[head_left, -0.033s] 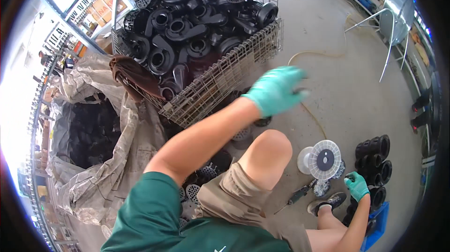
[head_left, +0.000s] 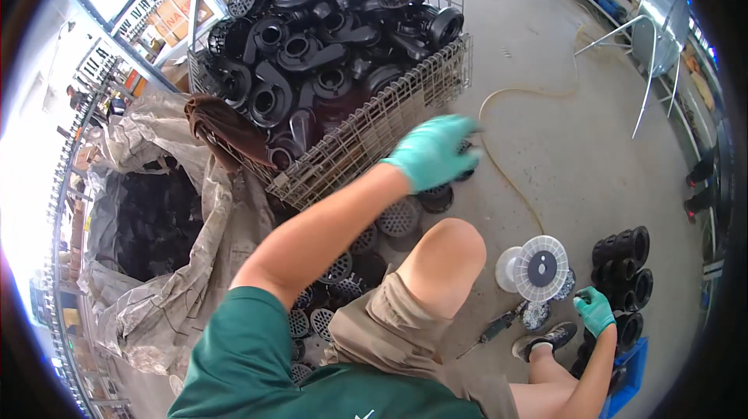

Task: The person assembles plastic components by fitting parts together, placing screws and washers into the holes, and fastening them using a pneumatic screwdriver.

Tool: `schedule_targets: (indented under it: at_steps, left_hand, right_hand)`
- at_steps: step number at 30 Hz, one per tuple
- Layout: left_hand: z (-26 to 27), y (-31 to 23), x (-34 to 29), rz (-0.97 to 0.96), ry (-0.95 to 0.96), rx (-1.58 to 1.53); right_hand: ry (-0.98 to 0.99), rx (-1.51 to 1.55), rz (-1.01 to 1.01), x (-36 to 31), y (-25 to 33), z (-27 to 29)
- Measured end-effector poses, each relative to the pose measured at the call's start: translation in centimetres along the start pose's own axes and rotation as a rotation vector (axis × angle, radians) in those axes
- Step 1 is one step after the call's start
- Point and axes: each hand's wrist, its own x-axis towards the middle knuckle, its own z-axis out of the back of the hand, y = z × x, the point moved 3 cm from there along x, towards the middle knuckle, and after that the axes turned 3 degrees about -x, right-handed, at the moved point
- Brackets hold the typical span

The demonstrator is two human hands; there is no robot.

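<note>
My left hand (head_left: 436,153), in a teal glove, is raised in front of the wire basket (head_left: 382,119). Its fingers and thumb are apart, slightly blurred, with nothing visible between them. Black round parts with perforated faces (head_left: 399,217) lie on the floor beneath that hand and forearm. Low on the right, my right hand (head_left: 597,311), also gloved in teal, has its fingers curled. A small dark bit shows at its fingertips, too small to name. Beside it stand stacked black ribbed cylinders (head_left: 623,246) and a white spool (head_left: 541,268).
Black moulded housings (head_left: 300,49) fill the wire basket, with a brown cloth (head_left: 214,123) over its corner. A large grey sack (head_left: 210,240) stands left. A screwdriver-like tool (head_left: 497,327) and small metal pieces (head_left: 535,314) lie near my shoe. A blue crate (head_left: 633,372) and metal stool (head_left: 658,26) are right.
My left hand has moved left and slightly nearer to me, uncovering more of the perforated black parts on the floor. My right hand stays in place.
</note>
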Motion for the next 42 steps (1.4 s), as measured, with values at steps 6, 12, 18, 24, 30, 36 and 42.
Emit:
schedule_targets:
  at_steps: [6, 12, 18, 24, 30, 36, 42]
  left_hand:
    - [7.7, 20.1, -8.5, 0.537, -0.153, 0.112]
    - [16.5, 28.3, -5.0, 0.475, -0.360, 0.641]
    - [22.3, 33.6, 2.0, 0.558, -0.267, 0.683]
    - [22.8, 41.0, 4.6, 0.857, -0.120, 0.587]
    - [21.8, 41.0, 3.8, 0.837, -0.200, 0.541]
    - [21.1, 38.4, 1.6, 0.807, -0.580, 0.481]
    - [15.9, 27.8, 0.8, 0.926, -0.740, -0.734]
  right_hand:
    - [0.013, -0.005, -0.054, 1.1, 1.4, 0.5]
    - [-0.017, -0.022, -0.075, 1.5, -3.4, -0.5]
    - [-0.007, -0.013, -0.238, 0.0, -4.2, -0.4]
    - [0.077, -0.066, -0.418, -1.5, -4.9, -1.2]
    - [-0.014, -0.048, -0.339, -1.3, -5.2, -0.6]
    - [-0.053, -0.037, -0.278, -1.6, -3.6, 0.2]
    - [-0.069, -0.024, -0.149, -3.5, -2.1, 1.1]
